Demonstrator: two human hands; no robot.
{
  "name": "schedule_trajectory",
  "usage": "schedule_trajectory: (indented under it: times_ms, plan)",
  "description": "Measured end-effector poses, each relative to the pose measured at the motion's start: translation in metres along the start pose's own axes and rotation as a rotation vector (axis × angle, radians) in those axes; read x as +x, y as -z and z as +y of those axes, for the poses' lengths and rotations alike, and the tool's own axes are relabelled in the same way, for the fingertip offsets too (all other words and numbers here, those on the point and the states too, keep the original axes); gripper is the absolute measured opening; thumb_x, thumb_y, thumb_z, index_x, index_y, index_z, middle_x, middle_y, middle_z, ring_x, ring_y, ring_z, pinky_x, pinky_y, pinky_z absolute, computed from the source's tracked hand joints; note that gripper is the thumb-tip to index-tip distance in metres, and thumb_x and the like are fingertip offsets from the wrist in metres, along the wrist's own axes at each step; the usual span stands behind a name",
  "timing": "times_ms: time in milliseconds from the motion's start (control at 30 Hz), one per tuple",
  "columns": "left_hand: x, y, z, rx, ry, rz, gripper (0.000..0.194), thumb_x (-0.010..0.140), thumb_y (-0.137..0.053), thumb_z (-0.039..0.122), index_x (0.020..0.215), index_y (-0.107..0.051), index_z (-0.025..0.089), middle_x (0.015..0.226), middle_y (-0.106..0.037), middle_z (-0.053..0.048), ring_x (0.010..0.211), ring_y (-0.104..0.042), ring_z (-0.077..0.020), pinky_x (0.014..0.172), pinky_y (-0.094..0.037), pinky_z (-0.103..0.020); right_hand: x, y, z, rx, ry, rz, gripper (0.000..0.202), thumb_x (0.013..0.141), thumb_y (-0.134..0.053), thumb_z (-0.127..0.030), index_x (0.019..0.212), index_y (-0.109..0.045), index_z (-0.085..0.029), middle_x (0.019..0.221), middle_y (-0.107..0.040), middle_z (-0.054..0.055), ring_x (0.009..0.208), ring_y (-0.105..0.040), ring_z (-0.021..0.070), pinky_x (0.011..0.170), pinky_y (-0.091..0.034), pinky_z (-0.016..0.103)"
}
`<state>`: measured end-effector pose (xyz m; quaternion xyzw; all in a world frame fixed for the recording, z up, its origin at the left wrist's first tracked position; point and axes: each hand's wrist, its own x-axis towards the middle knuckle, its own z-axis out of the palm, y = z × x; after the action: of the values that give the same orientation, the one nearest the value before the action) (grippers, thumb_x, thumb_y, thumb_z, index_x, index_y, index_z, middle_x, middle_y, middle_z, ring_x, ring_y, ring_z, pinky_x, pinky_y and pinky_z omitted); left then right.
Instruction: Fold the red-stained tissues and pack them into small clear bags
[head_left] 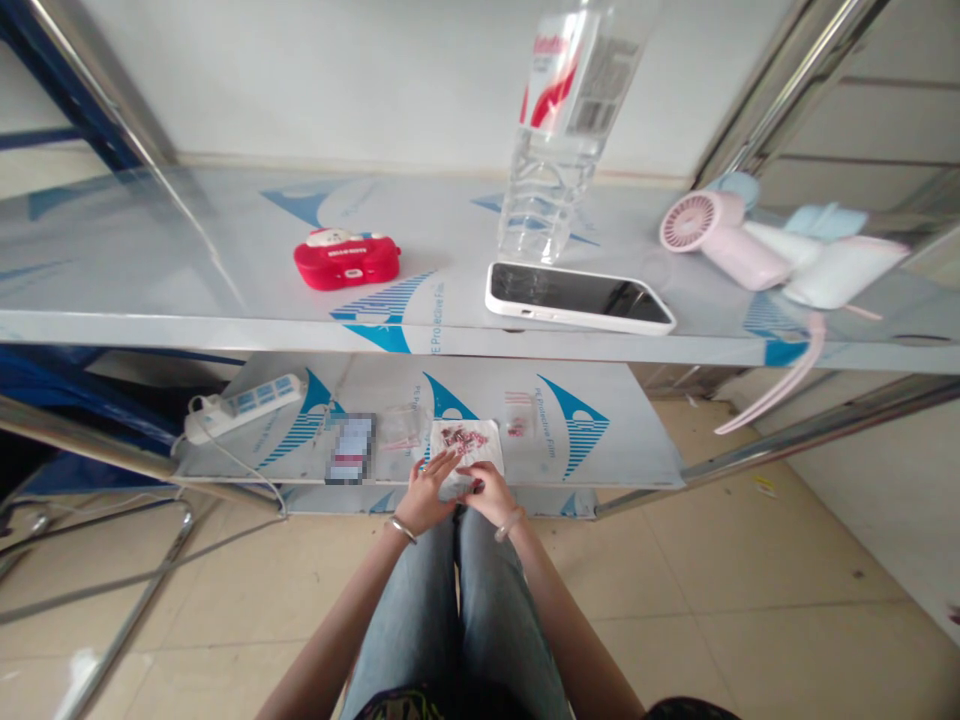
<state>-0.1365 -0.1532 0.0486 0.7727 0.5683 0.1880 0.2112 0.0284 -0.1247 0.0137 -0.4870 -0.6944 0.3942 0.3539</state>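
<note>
My left hand [430, 497] is at the front edge of the lower shelf, its fingers stretched out toward the near side of a white sheet [491, 462]. Small dark red pieces [463, 440] lie scattered on that sheet. Beside it, my right hand [489, 492] has its fingers bent and drawn together; what they hold is too small to name. A pale, see-through patch shows between both hands, partly hidden by the fingers. Left of the sheet lies a clear plastic bag [399, 424] with pinkish strips, and to its right another small clear bag [519, 415] with red contents.
A blurred-out phone [350, 449] and a white power strip [251, 407] with a cable lie at left on the lower shelf. The upper shelf [225, 325] overhangs, bearing a red case [347, 262], water bottle [559, 140], white-cased phone [581, 297] and pink handheld fan [724, 235].
</note>
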Motion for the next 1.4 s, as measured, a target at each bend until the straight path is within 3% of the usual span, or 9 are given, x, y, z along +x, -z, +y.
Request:
schedule_trajectory:
  times_ms: [167, 367, 567, 700, 833, 1033, 1300, 1400]
  plan:
    - [0.006, -0.005, -0.003, -0.025, 0.010, -0.042, 0.065, 0.069, -0.069, 0.025, 0.130, -0.047, 0.025, 0.131, -0.054, -0.009, 0.123, -0.047, -0.0257, 0.108, -0.025, -0.046, 0.006, 0.008, 0.003, 0.039, -0.068, -0.143, 0.044, 0.058, -0.065, -0.002, 0.099, -0.070, -0.017, 0.096, -0.067, 0.006, 0.076, -0.061, 0.0148, 0.071, -0.051, 0.027]
    - [0.013, -0.010, -0.001, -0.007, -0.002, 0.027, 0.063, 0.068, -0.071, 0.033, 0.127, -0.048, 0.025, 0.123, -0.059, -0.008, 0.117, -0.051, -0.0262, 0.107, -0.024, -0.048, 0.015, 0.012, 0.003, 0.085, -0.079, -0.189, 0.041, 0.064, -0.058, -0.003, 0.103, -0.068, -0.015, 0.094, -0.070, 0.007, 0.078, -0.063, 0.0174, 0.075, -0.051, 0.031]
    - [0.018, -0.016, 0.000, -0.009, 0.048, 0.103, 0.064, 0.072, -0.067, 0.043, 0.128, -0.044, 0.022, 0.122, -0.059, -0.010, 0.114, -0.054, -0.0267, 0.106, -0.024, -0.047, 0.024, 0.020, 0.000, 0.181, -0.044, -0.208, 0.028, 0.076, -0.052, -0.015, 0.096, -0.071, -0.015, 0.097, -0.071, 0.008, 0.088, -0.065, 0.0209, 0.079, -0.051, 0.035]
    - [0.019, -0.020, -0.001, -0.030, 0.100, 0.165, 0.058, 0.076, -0.063, 0.043, 0.126, -0.044, 0.020, 0.118, -0.062, -0.009, 0.110, -0.057, -0.0255, 0.106, -0.024, -0.046, 0.034, 0.021, 0.009, 0.168, 0.000, -0.051, 0.026, 0.080, -0.052, -0.022, 0.097, -0.071, -0.017, 0.099, -0.070, 0.008, 0.093, -0.064, 0.0206, 0.082, -0.050, 0.034]
    - [0.019, -0.017, -0.002, 0.009, 0.160, 0.215, 0.054, 0.075, -0.064, 0.045, 0.121, -0.049, 0.021, 0.114, -0.063, -0.010, 0.109, -0.057, -0.0265, 0.105, -0.024, -0.047, 0.049, 0.019, 0.037, -0.097, -0.056, 0.154, 0.026, 0.076, -0.051, -0.012, 0.093, -0.071, -0.015, 0.095, -0.070, 0.011, 0.085, -0.064, 0.0207, 0.080, -0.050, 0.034]
    - [0.019, -0.010, -0.004, 0.059, 0.195, 0.276, 0.050, 0.075, -0.063, 0.047, 0.117, -0.053, 0.023, 0.116, -0.062, -0.009, 0.111, -0.055, -0.0260, 0.102, -0.028, -0.046, 0.064, 0.008, 0.074, -0.362, -0.079, 0.112, 0.021, 0.076, -0.058, -0.013, 0.091, -0.072, -0.015, 0.094, -0.067, 0.011, 0.090, -0.062, 0.0219, 0.085, -0.046, 0.031]
    - [0.023, -0.012, -0.011, 0.046, 0.179, 0.269, 0.041, 0.083, -0.056, 0.042, 0.120, -0.054, 0.022, 0.117, -0.062, -0.008, 0.111, -0.055, -0.0237, 0.099, -0.033, -0.042, 0.069, -0.002, 0.078, -0.391, -0.106, 0.165, 0.013, 0.075, -0.060, -0.010, 0.080, -0.071, -0.015, 0.089, -0.067, 0.008, 0.084, -0.061, 0.0191, 0.079, -0.045, 0.027]
    - [0.026, -0.013, -0.014, 0.039, 0.191, 0.265, 0.043, 0.082, -0.057, 0.042, 0.120, -0.054, 0.023, 0.116, -0.062, -0.008, 0.110, -0.056, -0.0242, 0.098, -0.036, -0.041, 0.071, 0.000, 0.075, -0.340, -0.099, 0.209, 0.009, 0.075, -0.061, -0.016, 0.077, -0.069, -0.015, 0.084, -0.067, 0.008, 0.080, -0.060, 0.0192, 0.076, -0.046, 0.029]
